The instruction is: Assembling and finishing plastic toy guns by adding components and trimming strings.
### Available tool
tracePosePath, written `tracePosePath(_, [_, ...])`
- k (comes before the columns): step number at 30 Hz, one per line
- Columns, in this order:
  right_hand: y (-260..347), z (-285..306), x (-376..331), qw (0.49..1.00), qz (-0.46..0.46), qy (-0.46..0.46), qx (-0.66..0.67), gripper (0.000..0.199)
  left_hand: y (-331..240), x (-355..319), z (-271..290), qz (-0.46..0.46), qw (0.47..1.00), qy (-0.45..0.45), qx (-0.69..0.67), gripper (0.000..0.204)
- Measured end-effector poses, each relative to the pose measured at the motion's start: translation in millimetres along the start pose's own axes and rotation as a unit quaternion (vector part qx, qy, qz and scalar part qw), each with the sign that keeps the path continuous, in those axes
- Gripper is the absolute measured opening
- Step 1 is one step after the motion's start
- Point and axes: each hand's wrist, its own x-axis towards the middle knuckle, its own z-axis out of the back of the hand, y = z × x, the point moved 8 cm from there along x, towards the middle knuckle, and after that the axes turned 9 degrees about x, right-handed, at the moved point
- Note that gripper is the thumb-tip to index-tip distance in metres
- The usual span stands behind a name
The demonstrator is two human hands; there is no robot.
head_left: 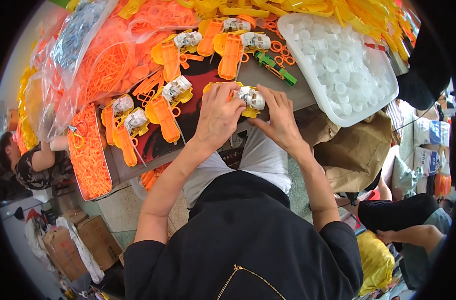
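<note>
A half-built toy with a yellow shell and a white mechanism (252,97) lies between my two hands at the table's near edge. My left hand (219,112) is closed on its left side, the fingers bent over the yellow and orange part. My right hand (282,117) grips the other side, thumb near the bottom and fingers along the top right. My fingers hide part of the toy. Several similar assemblies, such as an orange-handled one (164,117), lie to the left and beyond. A green toy piece (277,68) rests on the table past my right hand.
A white tub (345,117) of translucent caps stands at the right. Bags of orange parts (108,65) and yellow pieces (358,17) are heaped behind. At the left, scissors (78,134) lie on a tray (108,172) of small orange parts. Other people sit at both sides.
</note>
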Motion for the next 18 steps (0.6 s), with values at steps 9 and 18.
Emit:
tracePosePath(9, [-4.6,3.8,17.9,0.981,-0.035,-0.054,0.185,0.080,-9.4,45.5,11.4,-0.121,0.984,0.125,0.029,0.051])
tracePosePath(18, [8.3,2.0,34.7,0.966,-0.051,-0.056,0.249,0.074,48.6,48.3,7.0,0.045,0.939,0.222,-0.258,0.041])
